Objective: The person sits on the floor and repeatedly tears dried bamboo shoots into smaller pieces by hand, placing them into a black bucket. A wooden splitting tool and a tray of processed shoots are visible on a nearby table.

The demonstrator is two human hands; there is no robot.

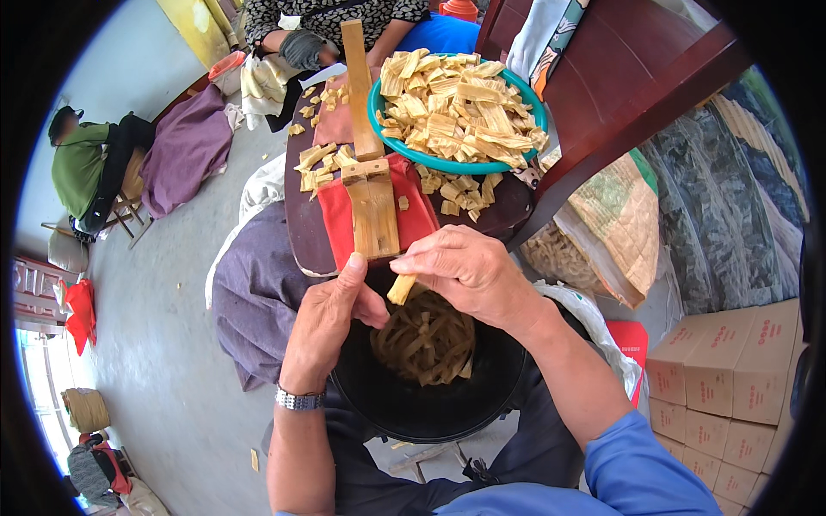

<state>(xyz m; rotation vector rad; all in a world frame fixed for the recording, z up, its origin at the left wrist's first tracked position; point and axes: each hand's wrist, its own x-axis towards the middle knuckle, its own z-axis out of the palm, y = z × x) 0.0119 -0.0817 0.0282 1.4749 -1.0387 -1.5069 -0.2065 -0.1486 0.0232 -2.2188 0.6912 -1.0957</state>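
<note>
My right hand (474,274) pinches a short pale yellow dried strip (401,290) between thumb and fingers, above a black tub (364,393). In the tub lies a heap of long curled strips (423,342). My left hand (335,309), with a metal-band watch at the wrist, is apart from the strip; its thumb tip is up by the near end of a wooden block (373,222), fingers spread and nothing seen in them. The block rests on a red cloth (332,222). A long wooden bar (361,97) extends away behind it.
A teal basin (545,122) heaped with cut pieces stands on a dark red stool or tabletop (300,238), with loose pieces around it. One person (322,29) sits opposite; another person (84,161) sits far left. A wooden chair (619,84) and stacked cartons (716,367) stand right.
</note>
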